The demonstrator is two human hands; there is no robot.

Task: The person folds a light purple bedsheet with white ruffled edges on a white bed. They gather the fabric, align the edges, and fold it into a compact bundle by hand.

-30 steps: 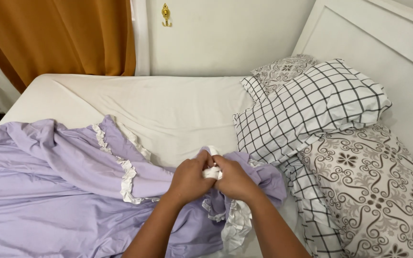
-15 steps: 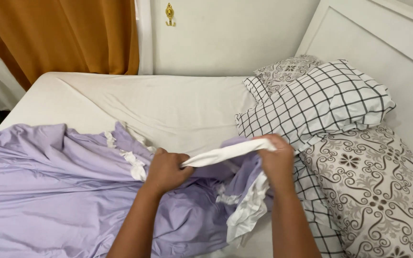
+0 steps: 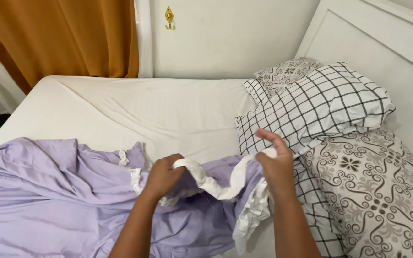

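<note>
A lilac bed cover (image 3: 48, 191) with a white frilled edge (image 3: 216, 184) lies crumpled over the near left of the bed. My left hand (image 3: 163, 176) grips the white frill at its left end. My right hand (image 3: 276, 165) pinches the same frill further right, beside the checked pillow, with two fingers lifted. The frill sags in a loop between the two hands. More white frill hangs down below my right wrist.
The white mattress sheet (image 3: 168, 110) stretches to the far wall. A black-and-white checked pillow (image 3: 321, 107) and a patterned grey pillow (image 3: 378, 191) lie on the right against the white headboard (image 3: 374, 43). An orange curtain (image 3: 63, 38) hangs at the back left.
My hands, together on the frill a second ago, have moved apart along it. The frill was stretched taut half a second ago and now sags between them.
</note>
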